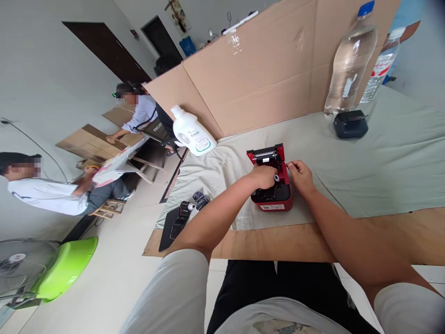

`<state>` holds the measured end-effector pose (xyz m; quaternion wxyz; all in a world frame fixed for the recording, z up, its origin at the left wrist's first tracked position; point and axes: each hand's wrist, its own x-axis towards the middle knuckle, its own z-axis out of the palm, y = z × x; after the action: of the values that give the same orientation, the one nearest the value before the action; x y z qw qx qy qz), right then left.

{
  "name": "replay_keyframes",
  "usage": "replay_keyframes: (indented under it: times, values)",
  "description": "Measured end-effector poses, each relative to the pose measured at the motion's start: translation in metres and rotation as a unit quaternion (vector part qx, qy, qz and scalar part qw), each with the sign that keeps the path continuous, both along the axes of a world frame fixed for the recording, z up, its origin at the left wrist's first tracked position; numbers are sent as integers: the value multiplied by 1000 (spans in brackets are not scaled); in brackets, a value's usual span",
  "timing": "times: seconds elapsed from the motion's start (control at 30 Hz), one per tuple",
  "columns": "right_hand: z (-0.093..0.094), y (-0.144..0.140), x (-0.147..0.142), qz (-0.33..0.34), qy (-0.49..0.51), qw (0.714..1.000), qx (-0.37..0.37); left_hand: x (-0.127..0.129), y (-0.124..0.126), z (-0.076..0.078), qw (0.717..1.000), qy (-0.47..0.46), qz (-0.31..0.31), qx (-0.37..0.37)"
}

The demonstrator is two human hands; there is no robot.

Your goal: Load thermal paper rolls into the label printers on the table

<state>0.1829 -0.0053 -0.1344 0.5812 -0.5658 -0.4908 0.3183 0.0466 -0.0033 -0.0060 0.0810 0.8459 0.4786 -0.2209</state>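
Observation:
A small red label printer [274, 202] with its lid open stands on the pale cloth in front of me. My left hand [263, 176] reaches into its open bay, fingers closed around a small white paper roll [276, 177]. My right hand [299, 175] rests against the printer's right side, fingertips pinched at its upper edge. Whether the right fingers hold a strip of paper is too small to tell.
A black printer part with a white roll [187, 211] lies at the table's left edge. A white detergent bottle [193, 132], a dark device [350, 124], two water bottles [350, 60] and a cardboard wall [264, 69] stand behind. Two other people sit at left; a green basin [66, 266] on the floor.

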Motion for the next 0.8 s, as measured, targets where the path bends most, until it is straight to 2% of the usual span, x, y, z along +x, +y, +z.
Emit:
replay_keyframes:
  times: [0.3,0.53,0.8]
  values:
    - [0,1,-1,2,1,1000,1,-8,-6,-6,999,-39,-18,17]
    - [2,0,0,7,0,1000,-5,-20,-8,-8,991,-126,31,31]
    - [-1,1,2,9,10,1000,-14,-32,-9,-15,980,-188,24,57]
